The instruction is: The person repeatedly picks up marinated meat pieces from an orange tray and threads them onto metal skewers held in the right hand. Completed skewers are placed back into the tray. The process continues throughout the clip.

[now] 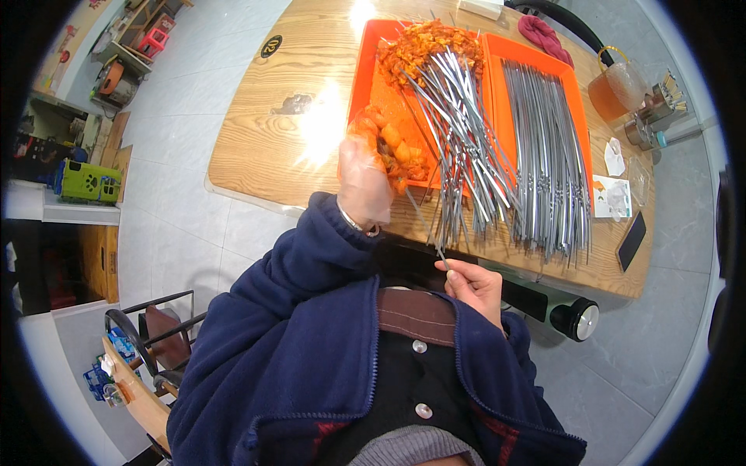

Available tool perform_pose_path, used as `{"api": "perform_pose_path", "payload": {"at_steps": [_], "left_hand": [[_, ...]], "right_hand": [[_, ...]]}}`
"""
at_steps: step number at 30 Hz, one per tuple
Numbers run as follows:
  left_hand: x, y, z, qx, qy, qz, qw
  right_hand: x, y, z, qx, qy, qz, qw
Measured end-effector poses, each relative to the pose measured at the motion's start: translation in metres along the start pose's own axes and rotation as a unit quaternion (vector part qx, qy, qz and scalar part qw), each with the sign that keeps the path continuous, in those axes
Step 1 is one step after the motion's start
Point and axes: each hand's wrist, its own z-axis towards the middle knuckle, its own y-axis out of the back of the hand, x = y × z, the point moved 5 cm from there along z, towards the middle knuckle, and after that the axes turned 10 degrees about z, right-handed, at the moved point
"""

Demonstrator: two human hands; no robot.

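Observation:
A thin metal skewer (421, 215) slants up from my right hand (475, 286), pinched near its lower end between thumb and fingers. Its upper end meets a small piece of orange marinated meat (400, 185). My left hand (367, 175), in a clear plastic glove smeared with orange marinade, grips meat pieces at the near left corner of an orange tray (361, 76). Its fingers are partly hidden by meat and sauce. At the tray's far end lies a heap of marinated meat (431, 46). Loaded skewers (460, 145) lie with their bare metal ends over the near rim.
A second orange tray (498, 70) holds many bare metal skewers (548, 157) jutting past the table (250, 145). Around the right side are a red cloth (545, 38), a pitcher of amber liquid (618, 87), metal canisters (641, 131), tissue (613, 157) and a phone (631, 242).

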Motion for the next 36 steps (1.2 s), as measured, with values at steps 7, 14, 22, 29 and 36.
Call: {"api": "perform_pose_path", "payload": {"at_steps": [7, 14, 22, 29, 36], "left_hand": [[-0.002, 0.009, 0.005, -0.001, 0.008, -0.043, 0.999], [-0.003, 0.014, 0.006, 0.006, 0.046, -0.023, 0.999], [-0.002, 0.009, 0.003, -0.013, 0.034, -0.015, 0.999], [0.006, 0.003, -0.001, 0.033, 0.041, -0.004, 0.999], [-0.001, 0.001, -0.008, 0.084, 0.119, -0.133, 0.980]], "right_hand": [[0.005, 0.001, -0.001, 0.005, 0.011, -0.003, 1.000], [0.003, 0.004, -0.001, -0.026, 0.049, -0.010, 0.998], [0.003, 0.002, -0.002, -0.017, 0.010, -0.025, 0.999], [0.004, 0.001, 0.001, -0.015, 0.011, -0.012, 1.000], [0.011, 0.003, 0.011, -0.018, 0.025, -0.012, 0.999]]}}
